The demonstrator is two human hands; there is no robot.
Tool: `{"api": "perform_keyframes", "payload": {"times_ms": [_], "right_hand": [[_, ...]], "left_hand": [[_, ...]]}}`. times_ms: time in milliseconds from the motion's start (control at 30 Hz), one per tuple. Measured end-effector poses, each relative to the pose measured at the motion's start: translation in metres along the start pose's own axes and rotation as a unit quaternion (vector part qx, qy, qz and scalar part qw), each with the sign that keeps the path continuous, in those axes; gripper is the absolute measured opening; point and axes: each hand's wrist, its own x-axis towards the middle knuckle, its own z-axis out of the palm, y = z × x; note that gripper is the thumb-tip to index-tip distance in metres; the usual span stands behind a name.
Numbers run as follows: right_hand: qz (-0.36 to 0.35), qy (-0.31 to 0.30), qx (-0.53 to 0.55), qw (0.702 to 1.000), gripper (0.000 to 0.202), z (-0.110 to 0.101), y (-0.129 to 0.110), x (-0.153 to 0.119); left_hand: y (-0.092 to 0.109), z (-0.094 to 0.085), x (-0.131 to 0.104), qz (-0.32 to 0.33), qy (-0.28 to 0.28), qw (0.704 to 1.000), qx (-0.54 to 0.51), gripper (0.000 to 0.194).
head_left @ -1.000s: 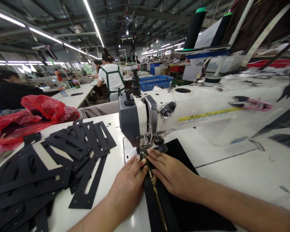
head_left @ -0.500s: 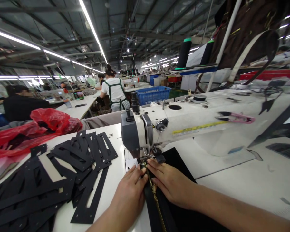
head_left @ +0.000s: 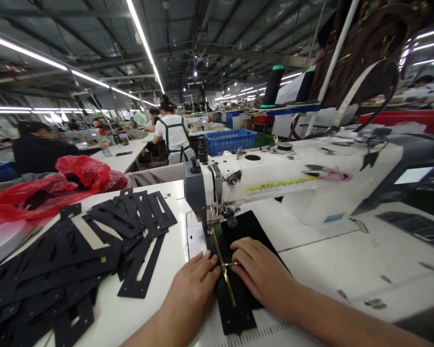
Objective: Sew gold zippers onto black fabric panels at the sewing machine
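Since right hand (head_left: pixel 261 272) drew back, zipper pull (head_left: pixel 231 264) pinched.

On the table (head_left: pixel 175 250): cut pieces (head_left: pixel 94 241) piled at left, plastic bag (head_left: pixel 83 176) along the far left edge. Sewing machine (head_left: pixel 278 173) stands at right, snips (head_left: pixel 329 172) on it, 2 thread cones (head_left: pixel 272 87) behind. Zipper strip (head_left: pixel 228 288) runs from beneath the machine toward the near edge, between left hand (head_left: pixel 195 284) and right hand (head_left: pixel 262 270).

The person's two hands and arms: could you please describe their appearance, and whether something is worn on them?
The left hand and right hand are both ungloved, and no rings can be seen. The forearms are bare as far as the picture shows them: no sleeve, watch or bracelet is visible.
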Motion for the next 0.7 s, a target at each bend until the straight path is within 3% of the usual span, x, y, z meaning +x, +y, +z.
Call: {"api": "perform_keyframes", "payload": {"times_ms": [133, 267, 367, 433, 500, 600, 700], "right_hand": [[-0.068, 0.016, -0.019, 0.997, 0.026, -0.009, -0.020, -0.025], [-0.110, 0.004, -0.011, 0.994, 0.029, -0.009, -0.031, -0.039], [-0.046, -0.063, 0.060, 0.995, 0.026, -0.014, -0.027, -0.023], [0.060, -0.157, 0.136, 0.976, 0.018, -0.024, -0.020, -0.001], [0.106, -0.202, 0.167, 0.959, 0.022, -0.036, -0.011, 0.024], [0.113, -0.223, 0.182, 0.951, 0.025, -0.055, -0.003, 0.049], [0.098, -0.210, 0.190, 0.954, 0.016, -0.063, -0.006, 0.050]], "left_hand": [[0.016, -0.006, -0.011, 0.007, -0.004, 1.000, -0.016, 0.033], [0.028, -0.016, -0.015, -0.016, -0.051, 0.997, -0.059, 0.046], [0.032, -0.025, -0.007, -0.066, -0.082, 0.990, -0.088, 0.050], [0.030, -0.031, 0.004, -0.134, -0.107, 0.981, -0.087, 0.037], [0.024, -0.036, 0.017, -0.196, -0.122, 0.970, -0.073, 0.017], [0.013, -0.045, 0.033, -0.215, -0.106, 0.969, -0.063, 0.003], [0.012, -0.048, 0.033, -0.195, -0.074, 0.977, -0.047, 0.006]]}}
